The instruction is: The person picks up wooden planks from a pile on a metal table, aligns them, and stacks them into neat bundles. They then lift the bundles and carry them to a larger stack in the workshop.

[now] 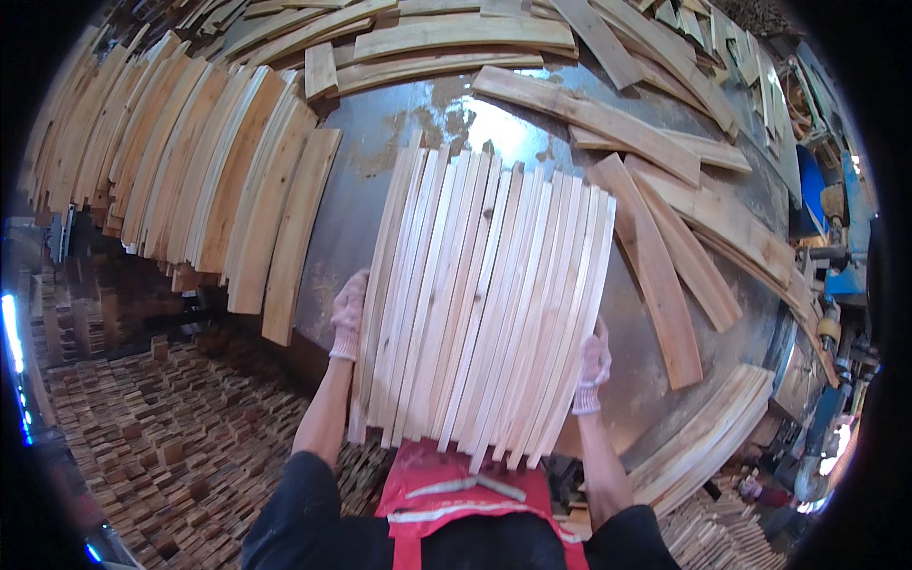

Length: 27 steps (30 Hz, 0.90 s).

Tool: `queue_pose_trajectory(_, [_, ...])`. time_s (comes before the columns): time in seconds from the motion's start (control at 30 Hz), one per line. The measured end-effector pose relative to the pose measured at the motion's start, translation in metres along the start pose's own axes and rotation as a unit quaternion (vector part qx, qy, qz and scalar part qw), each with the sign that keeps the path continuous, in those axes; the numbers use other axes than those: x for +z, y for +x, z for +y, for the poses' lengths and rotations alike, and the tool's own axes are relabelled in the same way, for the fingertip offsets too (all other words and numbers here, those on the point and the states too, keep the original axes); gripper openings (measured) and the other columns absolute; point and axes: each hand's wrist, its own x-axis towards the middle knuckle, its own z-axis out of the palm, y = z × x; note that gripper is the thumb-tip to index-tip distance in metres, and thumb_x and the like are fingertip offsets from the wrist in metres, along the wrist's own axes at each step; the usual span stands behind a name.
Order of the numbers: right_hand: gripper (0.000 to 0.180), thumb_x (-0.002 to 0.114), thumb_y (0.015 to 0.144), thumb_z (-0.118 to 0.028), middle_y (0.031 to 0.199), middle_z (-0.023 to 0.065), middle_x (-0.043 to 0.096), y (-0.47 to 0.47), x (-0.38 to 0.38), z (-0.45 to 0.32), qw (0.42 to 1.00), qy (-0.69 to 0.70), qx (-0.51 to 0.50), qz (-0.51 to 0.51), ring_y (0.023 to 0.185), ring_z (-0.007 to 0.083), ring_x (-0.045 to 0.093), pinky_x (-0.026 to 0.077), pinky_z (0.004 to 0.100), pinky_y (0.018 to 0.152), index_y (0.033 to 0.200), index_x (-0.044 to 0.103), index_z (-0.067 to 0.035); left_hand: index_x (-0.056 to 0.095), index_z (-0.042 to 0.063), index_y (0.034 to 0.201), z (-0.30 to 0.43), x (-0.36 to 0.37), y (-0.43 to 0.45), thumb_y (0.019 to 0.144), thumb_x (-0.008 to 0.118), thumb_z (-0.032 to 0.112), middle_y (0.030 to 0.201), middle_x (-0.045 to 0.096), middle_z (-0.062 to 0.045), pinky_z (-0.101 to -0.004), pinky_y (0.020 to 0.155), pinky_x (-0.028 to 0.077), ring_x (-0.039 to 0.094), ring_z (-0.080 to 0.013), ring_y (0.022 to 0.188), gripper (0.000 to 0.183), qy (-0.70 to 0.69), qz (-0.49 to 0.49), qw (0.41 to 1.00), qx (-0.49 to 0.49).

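Observation:
A wide bundle of thin wooden boards [477, 299], standing on edge side by side, lies in front of me, its near end just over my red apron. My left hand [349, 313], in a knitted glove, presses on the bundle's left side. Against its right side is my right hand [593, 363], gloved the same way. Between them the boards are squeezed together, with uneven ends. The fingertips of both hands are partly hidden. Beneath and beyond the bundle is a metal tabletop [342, 185], shiny and dusty in places.
At the left runs a long row of leaning boards [235, 164]. Loose boards [655, 271] lie on the right, with more across the back [463, 35]. Another board stack [702, 434] sits at the lower right. Stacked wood pieces [164, 449] fill the lower left.

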Motion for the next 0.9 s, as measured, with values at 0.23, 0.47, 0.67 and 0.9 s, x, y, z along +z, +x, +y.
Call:
queue_pose_trajectory(0.23, [0.076, 0.062, 0.102, -0.030, 0.138, 0.0177, 0.061, 0.013, -0.015, -0.018, 0.962, 0.206, 0.175, -0.039, 0.124, 0.0289, 0.062, 0.053, 0.0453, 0.108, 0.160, 0.024, 0.001, 0.045, 0.007, 0.153, 0.009, 0.031, -0.047, 0.097, 0.055, 0.068, 0.145, 0.059, -0.011, -0.0396, 0.111, 0.049, 0.060, -0.0253, 0.127, 0.084, -0.210, -0.078, 0.960, -0.167])
queue_pose_trajectory(0.47, [0.051, 0.047, 0.108, -0.033, 0.140, 0.0167, 0.061, 0.034, 0.040, -0.087, 0.949, -0.018, 0.294, -0.110, 0.125, 0.0280, 0.061, 0.051, 0.0415, 0.109, 0.146, 0.050, 0.002, 0.055, 0.012, 0.149, -0.007, -0.010, -0.082, 0.096, 0.059, 0.067, 0.149, 0.056, -0.001, -0.0364, 0.116, 0.040, 0.052, -0.0152, 0.132, 0.077, -0.239, -0.068, 0.921, -0.300])
queue_pose_trajectory(0.67, [0.056, 0.048, 0.106, -0.038, 0.138, 0.0170, 0.061, 0.087, 0.142, -0.099, 0.953, -0.059, 0.255, -0.150, 0.124, 0.0287, 0.062, 0.052, 0.0424, 0.107, 0.146, 0.050, 0.002, 0.063, 0.003, 0.138, 0.011, -0.033, -0.101, 0.092, 0.064, 0.070, 0.128, 0.071, -0.009, -0.0350, 0.091, 0.058, 0.070, -0.0181, 0.105, 0.081, -0.287, -0.045, 0.935, -0.205])
queue_pose_trajectory(0.9, [0.062, 0.049, 0.103, -0.044, 0.137, 0.0174, 0.061, 0.084, 0.270, -0.171, 0.953, -0.040, 0.181, -0.240, 0.122, 0.0295, 0.062, 0.053, 0.0434, 0.104, 0.146, 0.049, 0.002, 0.052, 0.009, 0.150, 0.078, -0.132, -0.169, 0.099, 0.056, 0.065, 0.141, 0.062, -0.007, -0.0354, 0.105, 0.050, 0.059, -0.0161, 0.125, 0.076, -0.343, -0.037, 0.938, 0.034])
